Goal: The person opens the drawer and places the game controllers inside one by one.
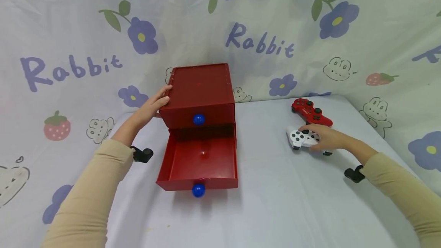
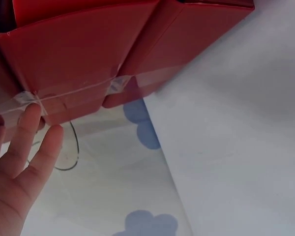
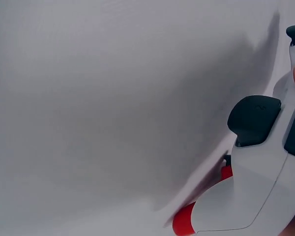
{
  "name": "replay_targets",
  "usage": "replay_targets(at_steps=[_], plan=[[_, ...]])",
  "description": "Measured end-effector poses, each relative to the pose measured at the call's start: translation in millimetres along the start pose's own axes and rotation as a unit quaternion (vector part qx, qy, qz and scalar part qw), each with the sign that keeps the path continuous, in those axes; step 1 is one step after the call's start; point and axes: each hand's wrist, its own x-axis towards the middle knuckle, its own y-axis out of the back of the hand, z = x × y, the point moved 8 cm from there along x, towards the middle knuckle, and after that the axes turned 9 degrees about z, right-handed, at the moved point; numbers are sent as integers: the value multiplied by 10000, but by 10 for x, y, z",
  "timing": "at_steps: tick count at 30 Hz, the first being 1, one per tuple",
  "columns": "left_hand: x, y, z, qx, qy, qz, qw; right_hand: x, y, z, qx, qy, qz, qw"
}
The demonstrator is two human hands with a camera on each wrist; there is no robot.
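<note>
A dark red two-drawer box [image 1: 201, 87] with blue knobs stands on the table, its lower drawer [image 1: 203, 158] pulled out with nothing inside. My left hand [image 1: 149, 106] rests against the box's upper left side, fingers extended; the left wrist view shows the fingertips [image 2: 32, 110] at the taped side wall. On the right, my right hand [image 1: 327, 137] grips a white game controller [image 1: 300, 137], thumb and fingers around its middle. In the right wrist view the white controller [image 3: 255, 182] appears close up, with a fingertip on it.
Just behind the white controller lies a red game controller [image 1: 311, 112]. A printed cloth [image 1: 268, 64] hangs behind the white-covered table [image 1: 268, 194]. The open lower drawer juts toward the table's front.
</note>
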Motion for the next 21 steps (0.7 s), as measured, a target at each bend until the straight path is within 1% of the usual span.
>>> replay_targets(at_steps=[5, 9, 12, 17, 21], plan=[[-14, 6, 12, 3, -9, 15, 10000, 13, 60, -41, -111, -8, -28, 9999], [-17, 3, 5, 2, -2, 21, 10000, 23, 125, -104, -82, -52, -44, 9999], [-17, 1, 2, 8, -1, 30, 10000, 30, 183, -168, -32, -94, -31, 9999], [-11, -1, -4, 31, 18, 13, 10000, 48, 302, -310, -43, -9, -1, 10000], [-10, -6, -8, 29, 28, -6, 10000, 42, 410, -420, -105, -25, -56, 9999]])
